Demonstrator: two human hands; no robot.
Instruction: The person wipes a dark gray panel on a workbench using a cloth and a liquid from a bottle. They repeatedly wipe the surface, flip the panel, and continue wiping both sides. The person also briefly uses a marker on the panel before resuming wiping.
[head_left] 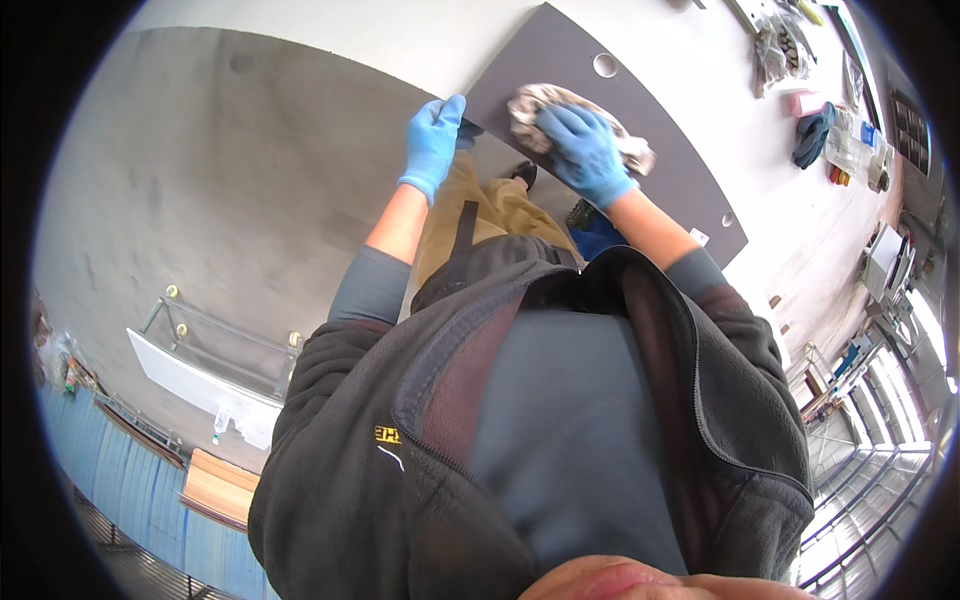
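A dark grey panel [555,55] with a round hole near each end lies on the white tabletop [710,90], its near edge toward my body. My right hand [588,155], in a blue glove, presses a bunched, pale, stained cloth [540,98] against the panel's top face. The cloth spreads out on both sides of the fingers. My left hand [432,148], also gloved in blue, is closed at the panel's left corner with the thumb side up. Its fingertips are partly hidden there.
At the right of the table lie a dark blue glove [814,135], clear plastic bags [780,55] and a pink item [803,104]. To the left, a wheeled metal frame [220,345] carries a white board [190,377]. Stacked wooden boards [218,487] stand by a blue wall.
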